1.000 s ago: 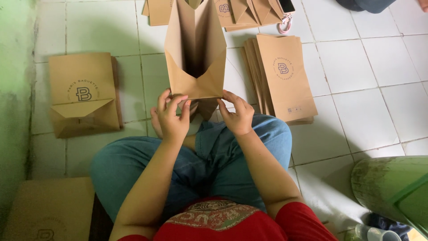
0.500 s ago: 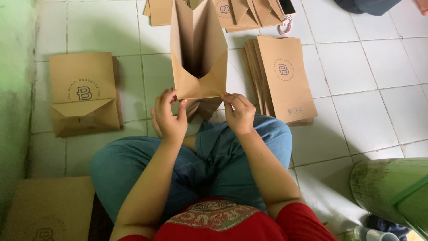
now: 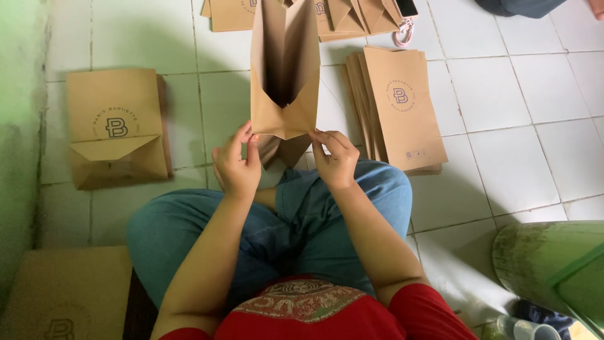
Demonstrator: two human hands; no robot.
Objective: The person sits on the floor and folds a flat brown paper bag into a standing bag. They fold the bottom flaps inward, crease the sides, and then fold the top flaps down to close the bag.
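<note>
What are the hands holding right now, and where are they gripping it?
Both hands, left hand and right hand, pinch a brown paper bag at its lower corners, one at each.

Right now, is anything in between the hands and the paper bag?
No. Both hands already pinch the open brown paper bag at its lower corners: left hand on the left one, right hand on the right. Nothing visible sits between them.

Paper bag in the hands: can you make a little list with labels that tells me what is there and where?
left hand: pinches the bag's bottom left corner
right hand: pinches the bottom right corner
paper bag: brown, held up, open inside
pile of flat bags: on the floor to the right
folded bag: lying to the left
floor: white tiles
legs: crossed, in blue jeans
</note>
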